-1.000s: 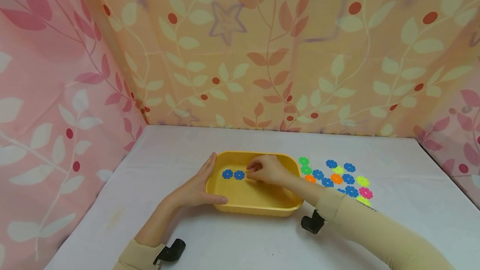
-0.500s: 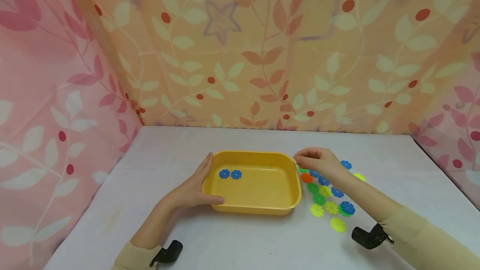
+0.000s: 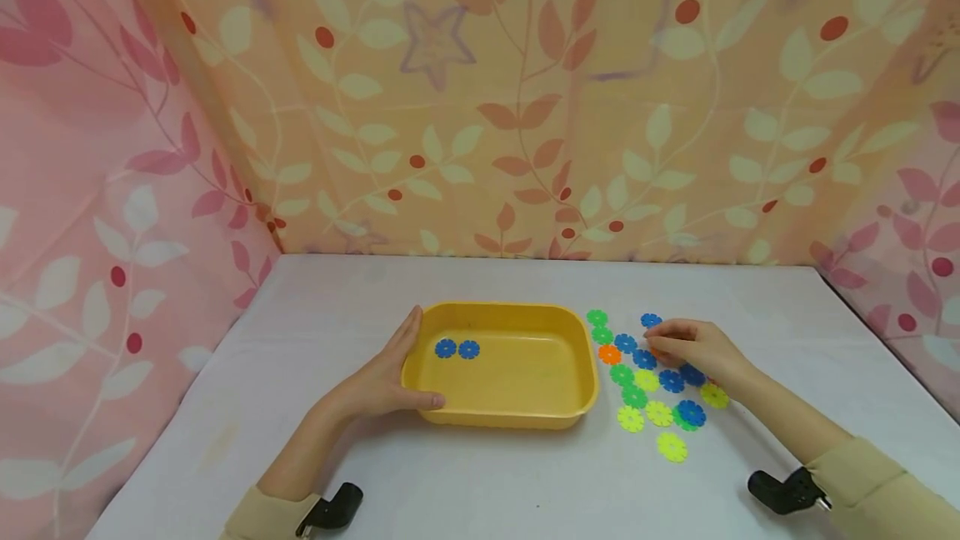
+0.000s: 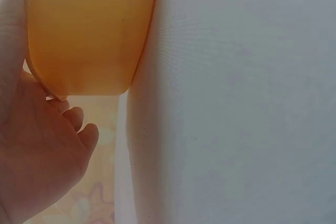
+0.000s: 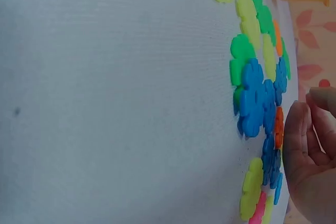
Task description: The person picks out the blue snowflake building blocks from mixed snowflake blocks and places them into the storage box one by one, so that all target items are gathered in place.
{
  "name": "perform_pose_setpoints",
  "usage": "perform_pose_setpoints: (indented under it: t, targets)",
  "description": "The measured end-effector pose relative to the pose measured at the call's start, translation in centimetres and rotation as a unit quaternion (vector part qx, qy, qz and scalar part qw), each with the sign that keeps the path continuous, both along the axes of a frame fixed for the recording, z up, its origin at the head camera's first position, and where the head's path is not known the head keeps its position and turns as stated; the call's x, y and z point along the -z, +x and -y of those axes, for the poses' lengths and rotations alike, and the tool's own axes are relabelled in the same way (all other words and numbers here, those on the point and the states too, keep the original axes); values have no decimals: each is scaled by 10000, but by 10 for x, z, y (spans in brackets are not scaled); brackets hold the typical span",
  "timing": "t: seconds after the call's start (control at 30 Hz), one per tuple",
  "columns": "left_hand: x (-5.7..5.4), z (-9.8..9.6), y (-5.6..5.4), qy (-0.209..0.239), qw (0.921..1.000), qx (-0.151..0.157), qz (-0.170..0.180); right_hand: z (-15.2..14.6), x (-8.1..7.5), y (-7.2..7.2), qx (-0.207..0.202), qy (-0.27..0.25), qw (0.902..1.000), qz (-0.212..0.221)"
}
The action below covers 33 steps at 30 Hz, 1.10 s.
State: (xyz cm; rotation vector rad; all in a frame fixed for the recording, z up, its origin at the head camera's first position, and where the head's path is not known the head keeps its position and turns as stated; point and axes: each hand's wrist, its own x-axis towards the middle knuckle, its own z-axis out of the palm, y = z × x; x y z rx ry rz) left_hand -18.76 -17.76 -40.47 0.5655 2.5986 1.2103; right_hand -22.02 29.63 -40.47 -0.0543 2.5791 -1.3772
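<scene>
We saw a flowered curtain (image 3: 480, 107) filling the upper frame and, below it, a white surface (image 3: 375, 473) spreading across the lower half. On the surface, just below the centre of the frame, lay a yellow tray (image 3: 517, 382). At its left end we saw the left hand (image 3: 378, 382), thumb and fingers spread apart and holding the tray's rim and outer side. Right of centre, the right hand (image 3: 701, 348) reached over the loose discs (image 3: 671, 381), flower-shaped in blue, green, yellow, orange and pink, scattered at the lower right, some overlapping. We saw its thumb and fingertips close together, but could not tell whether they pinched a disc. Two blue discs (image 3: 446, 348) lay side by side in the tray's upper left.
</scene>
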Motion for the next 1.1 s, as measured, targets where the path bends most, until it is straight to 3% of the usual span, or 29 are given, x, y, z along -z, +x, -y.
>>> perform_pose_setpoints:
  t: [0.3,0.57,1.1]
  targets:
    - [2,0,-1,0,10000,0,3,2,6,0,-186,656,9972,-292]
    - [3,1,-1,4,10000,7,-28,7,8,0,-302,1329,9882,-694]
    - [5,2,-2,-20,10000,2,-66,29,7,-8,-173,1743,9797,-971]
